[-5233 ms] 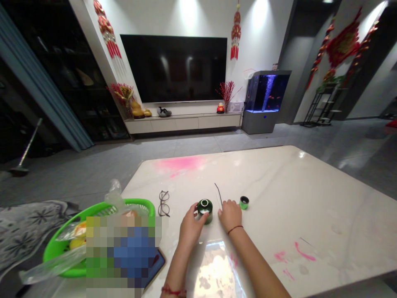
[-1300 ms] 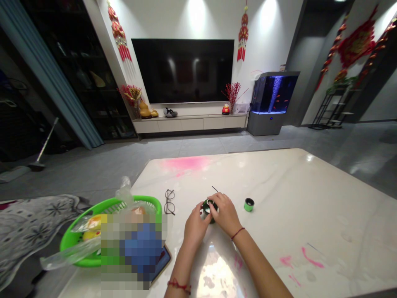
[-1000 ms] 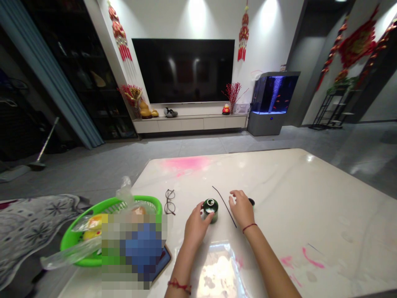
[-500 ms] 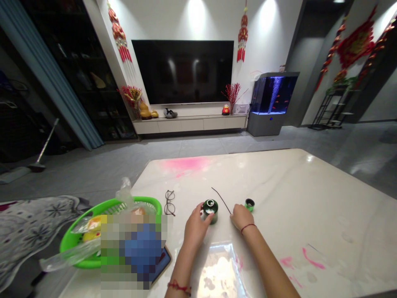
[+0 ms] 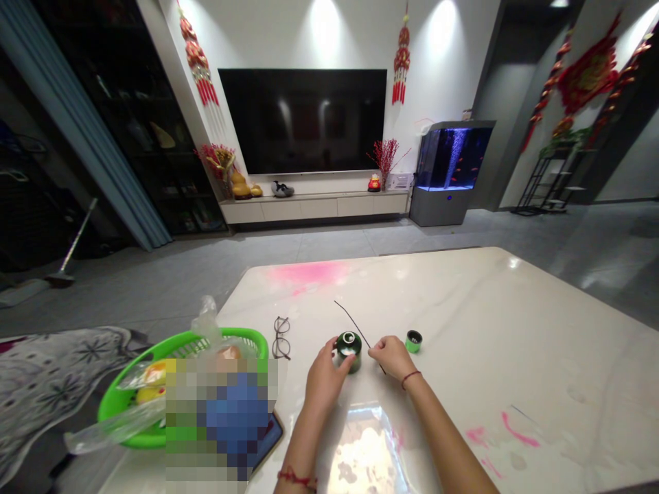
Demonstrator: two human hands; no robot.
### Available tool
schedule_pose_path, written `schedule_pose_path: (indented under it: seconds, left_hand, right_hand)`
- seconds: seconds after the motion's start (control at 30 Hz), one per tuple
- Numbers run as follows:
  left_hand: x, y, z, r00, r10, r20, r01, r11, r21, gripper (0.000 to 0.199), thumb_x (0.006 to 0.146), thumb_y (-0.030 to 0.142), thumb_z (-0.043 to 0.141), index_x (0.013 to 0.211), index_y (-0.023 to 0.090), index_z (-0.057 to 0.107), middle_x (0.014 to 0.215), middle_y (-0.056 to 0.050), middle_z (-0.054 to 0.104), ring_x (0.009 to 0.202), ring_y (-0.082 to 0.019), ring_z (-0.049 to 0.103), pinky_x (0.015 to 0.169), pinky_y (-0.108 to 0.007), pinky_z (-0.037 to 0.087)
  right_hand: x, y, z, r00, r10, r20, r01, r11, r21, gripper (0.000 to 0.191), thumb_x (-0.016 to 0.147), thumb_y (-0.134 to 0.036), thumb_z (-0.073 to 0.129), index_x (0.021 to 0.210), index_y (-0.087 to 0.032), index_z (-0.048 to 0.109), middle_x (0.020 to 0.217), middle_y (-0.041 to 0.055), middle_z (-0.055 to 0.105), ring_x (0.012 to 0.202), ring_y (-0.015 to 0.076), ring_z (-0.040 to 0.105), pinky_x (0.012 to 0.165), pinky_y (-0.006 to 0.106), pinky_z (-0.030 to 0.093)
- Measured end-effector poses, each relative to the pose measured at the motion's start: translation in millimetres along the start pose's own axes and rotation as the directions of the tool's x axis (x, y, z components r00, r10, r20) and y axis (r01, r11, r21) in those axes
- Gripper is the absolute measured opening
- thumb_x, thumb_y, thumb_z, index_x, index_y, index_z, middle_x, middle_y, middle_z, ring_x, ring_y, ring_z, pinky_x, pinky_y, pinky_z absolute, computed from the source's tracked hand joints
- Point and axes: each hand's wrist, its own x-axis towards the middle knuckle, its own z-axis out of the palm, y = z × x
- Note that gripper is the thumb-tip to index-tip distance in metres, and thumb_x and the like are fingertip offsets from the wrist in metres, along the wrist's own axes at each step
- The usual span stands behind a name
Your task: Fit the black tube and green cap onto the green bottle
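Note:
My left hand (image 5: 328,368) is wrapped round a small dark green bottle (image 5: 349,351) that stands upright on the table, its pale round mouth facing up. Just right of the bottle, my right hand (image 5: 392,355) pinches a thin black stick (image 5: 352,320). The stick slants up and away to the left, behind the bottle, and its short lower end shows below my fingers. Beyond my right hand, apart from it, a green cap (image 5: 413,342) lies with its dark hollow side showing.
A pair of glasses (image 5: 281,337) lies left of the bottle. A green basket (image 5: 134,350) with plastic-wrapped things stands at the left, partly blurred, beside a dark flat device (image 5: 271,439). Pink stains (image 5: 309,272) mark the pale table (image 5: 453,295).
My right hand has moved a little left, toward the bottle, carrying the black stick. The stick's far tip has shifted left and away. My left hand and the bottle have stayed in place.

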Motion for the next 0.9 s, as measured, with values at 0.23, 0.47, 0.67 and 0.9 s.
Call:
schedule_pose_path:
  seconds: [0.23,0.47,0.67,0.9]
  left_hand:
    - [0.2,-0.8,0.5,0.994,0.086,-0.071,-0.084,0.996,0.023,0.056,0.074,0.043,0.052,0.123,0.016,0.044,0.122,-0.011,0.052,0.113,-0.023,0.049,0.091,-0.031,0.038]
    - [-8.2,24.4,-12.7,0.922,0.238,-0.305,-0.233,0.971,0.053,0.03,0.078,0.041,0.049,0.098,0.02,0.06,0.097,-0.006,0.063,0.088,-0.018,0.057,0.08,-0.03,0.044]
    - [-14.7,35.0,-9.5,0.921,0.344,-0.185,-0.326,0.938,0.122,0.02,0.074,0.038,0.056,0.081,0.022,0.065,0.071,0.0,0.063,0.071,-0.015,0.055,0.071,-0.027,0.042]
    - [-14.3,33.1,-6.7,0.929,0.34,-0.147,-0.322,0.937,0.133,0.015,0.07,0.033,0.06,0.079,0.022,0.066,0.068,0.0,0.062,0.071,-0.015,0.053,0.068,-0.027,0.041]
  right_hand:
    - [-3.5,-10.5,-6.6,0.996,0.05,0.079,-0.075,0.935,0.347,0.014,0.062,-0.028,0.052,0.057,-0.016,0.056,0.042,-0.0068,0.039,0.042,0.0073,0.036,0.043,0.019,0.028]
    - [-8.1,-16.9,-0.8,0.99,0.047,0.133,-0.132,0.634,0.762,0.018,0.055,-0.029,0.062,0.063,-0.014,0.059,0.063,-0.0008,0.054,0.047,0.0051,0.035,0.041,0.018,0.022]
    - [-7.3,-18.3,5.5,0.992,0.067,0.105,-0.124,0.444,0.887,0.02,0.053,-0.03,0.067,0.062,-0.014,0.06,0.063,-0.001,0.054,0.046,0.0043,0.035,0.042,0.018,0.024]
    - [-9.8,-22.1,11.5,0.995,0.042,0.095,-0.104,0.374,0.921,0.019,0.053,-0.029,0.071,0.059,-0.014,0.06,0.053,-0.0045,0.05,0.044,0.0038,0.034,0.041,0.019,0.022]
